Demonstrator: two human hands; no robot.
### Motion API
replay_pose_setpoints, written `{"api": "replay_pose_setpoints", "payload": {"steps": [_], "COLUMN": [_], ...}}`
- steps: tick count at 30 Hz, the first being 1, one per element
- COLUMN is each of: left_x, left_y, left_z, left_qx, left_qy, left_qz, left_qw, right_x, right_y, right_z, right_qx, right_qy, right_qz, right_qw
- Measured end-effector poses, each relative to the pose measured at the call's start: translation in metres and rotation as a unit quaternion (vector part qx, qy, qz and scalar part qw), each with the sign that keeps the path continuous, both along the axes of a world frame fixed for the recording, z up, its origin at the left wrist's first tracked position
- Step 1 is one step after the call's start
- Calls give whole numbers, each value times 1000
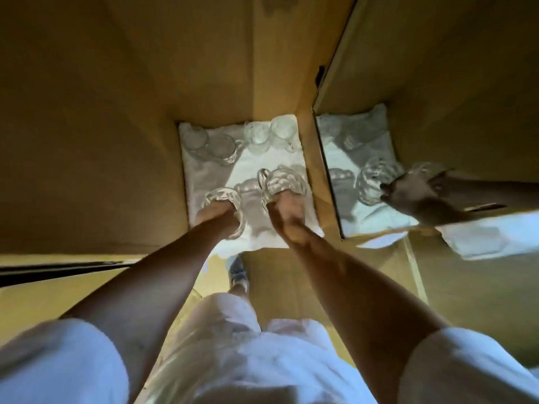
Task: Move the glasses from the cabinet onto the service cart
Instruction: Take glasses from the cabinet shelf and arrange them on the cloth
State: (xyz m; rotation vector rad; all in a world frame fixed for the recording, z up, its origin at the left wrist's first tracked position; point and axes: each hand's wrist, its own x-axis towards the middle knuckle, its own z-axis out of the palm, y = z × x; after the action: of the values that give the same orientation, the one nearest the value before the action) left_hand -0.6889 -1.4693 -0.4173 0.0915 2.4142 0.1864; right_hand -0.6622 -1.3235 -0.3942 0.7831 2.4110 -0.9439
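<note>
The left hand [217, 215] clasps one ribbed glass [214, 195], the right hand [287, 209] a second glass [288, 179], fingers curled round each near the cabinet shelf [253, 167] front edge, probably to carry two together

Yellow-brown wooden cabinet [87, 156], white cloth [250, 170] covering its shelf floor, clear glasses [223, 148] standing at the back

A wrinkled white cloth [204, 176] lies spread at the centre. A mirrored panel [364, 182] stands just right of it, reflecting it. Nearer, a shoe [238, 272] shows beyond white shorts [221, 316].
</note>
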Motion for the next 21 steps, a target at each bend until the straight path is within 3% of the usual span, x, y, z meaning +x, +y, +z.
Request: {"api": "replay_pose_setpoints", "payload": {"steps": [3, 7, 14, 18, 21], "left_x": [36, 100, 205, 240, 248], "left_y": [7, 18, 77, 138, 192], "left_z": [22, 39, 63, 80, 104], "left_qx": [-26, -57, 8, 22, 30], "left_qy": [35, 17, -29, -15, 15], "left_qz": [-8, -24, -57, -141, -229], "left_qw": [999, 998, 998, 990, 973], "right_x": [44, 121, 245, 290, 313], "right_y": [9, 25, 87, 148, 206], "right_z": [12, 26, 45, 77, 101], "right_qx": [11, -26, 38, 51, 25], "right_qy": [5, -4, 11, 19, 64], "right_qz": [14, 48, 34, 3, -74], "right_qw": [1000, 998, 999, 999, 995]}}
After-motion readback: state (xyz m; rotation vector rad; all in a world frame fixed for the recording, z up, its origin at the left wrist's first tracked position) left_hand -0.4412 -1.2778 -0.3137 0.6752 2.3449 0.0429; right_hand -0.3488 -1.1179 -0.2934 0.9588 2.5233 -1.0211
